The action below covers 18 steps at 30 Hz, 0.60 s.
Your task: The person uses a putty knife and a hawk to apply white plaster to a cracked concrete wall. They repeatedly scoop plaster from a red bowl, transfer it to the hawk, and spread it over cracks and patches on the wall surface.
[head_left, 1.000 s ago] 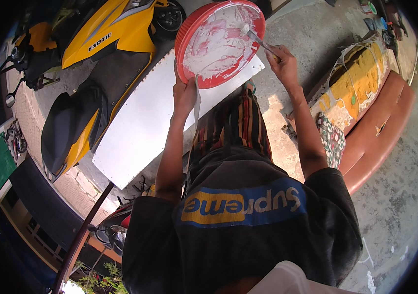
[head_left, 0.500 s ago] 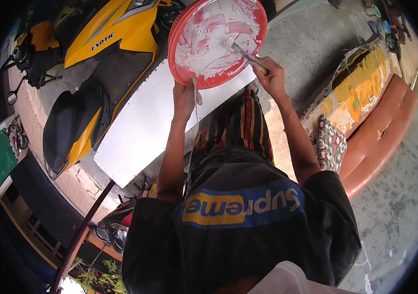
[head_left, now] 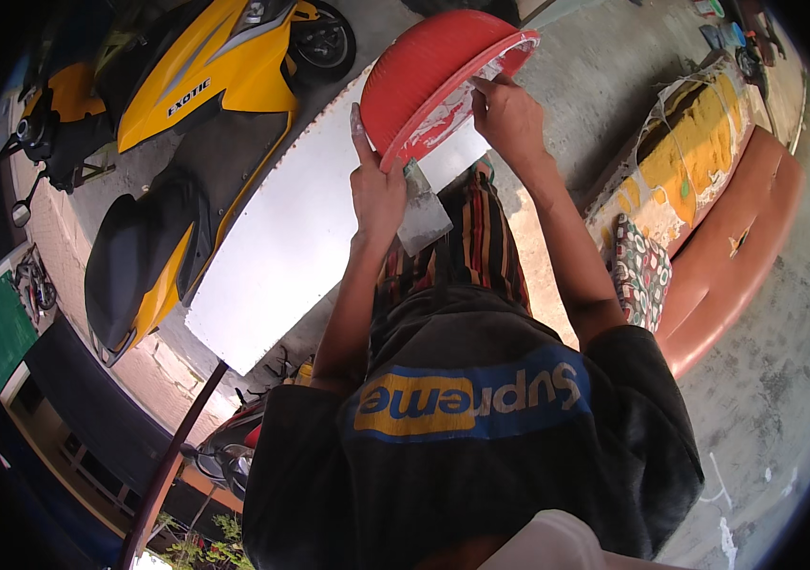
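The red plastic bowl (head_left: 414, 71) is tilted, its outside toward me and white paste showing along its inner rim. My left hand (head_left: 374, 190) grips the bowl's lower left; a flat, grey, paste-smeared square blade (head_left: 424, 214) hangs beside it, apparently in the same grip. My right hand (head_left: 509, 123) is closed at the bowl's right, fingertips at the rim; whatever it holds is hidden by the bowl and fingers. Below the bowl lie a white flat board (head_left: 262, 256) and my striped-clothed legs (head_left: 490, 247).
A yellow-and-black scooter (head_left: 167, 85) stands at left. At right are a worn yellow foam piece (head_left: 680, 142), a brown padded cushion (head_left: 737, 266) and patterned cloth (head_left: 638, 271) on concrete floor (head_left: 756, 399). More two-wheelers (head_left: 219, 456) show at lower left; small containers (head_left: 709, 9) sit at upper right.
The bowl has turned over from showing its paste-filled inside to showing its red outside. The grey blade has swung into view under it. The putty knife in my right hand has gone out of sight.
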{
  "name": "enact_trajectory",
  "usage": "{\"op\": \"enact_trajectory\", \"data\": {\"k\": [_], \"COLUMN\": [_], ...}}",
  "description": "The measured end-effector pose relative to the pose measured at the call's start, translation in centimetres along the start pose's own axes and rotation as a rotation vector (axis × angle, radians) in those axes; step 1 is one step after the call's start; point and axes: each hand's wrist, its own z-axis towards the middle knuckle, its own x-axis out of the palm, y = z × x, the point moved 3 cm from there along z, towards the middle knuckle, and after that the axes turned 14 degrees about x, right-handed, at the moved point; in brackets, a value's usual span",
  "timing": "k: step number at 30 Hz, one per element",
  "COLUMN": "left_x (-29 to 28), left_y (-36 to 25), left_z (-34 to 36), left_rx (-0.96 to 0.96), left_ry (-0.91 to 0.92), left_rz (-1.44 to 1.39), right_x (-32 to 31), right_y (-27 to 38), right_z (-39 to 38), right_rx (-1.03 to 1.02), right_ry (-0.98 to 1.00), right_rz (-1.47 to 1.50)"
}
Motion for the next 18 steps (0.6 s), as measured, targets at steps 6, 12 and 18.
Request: {"op": "enact_trajectory", "data": {"k": [6, 12, 18], "left_x": [0.0, -0.2, -0.4], "left_y": [-1.0, 1.4, 3.1], "left_z": [0.6, 0.4, 0.1], "left_rx": [-0.056, -0.031, -0.091], "left_ry": [-0.010, -0.024, 0.000], "left_rz": [0.031, 0.090, 0.125], "right_x": [4.3, 5.5, 5.2], "right_y": [2.6, 3.4, 2.0], "right_z": [-1.5, -3.2, -1.6], "right_rx": [-0.091, -0.220, -0.187], "right_ry": [0.186, 0.393, 0.594], "right_rz": [-0.135, -0.145, 0.069]}}
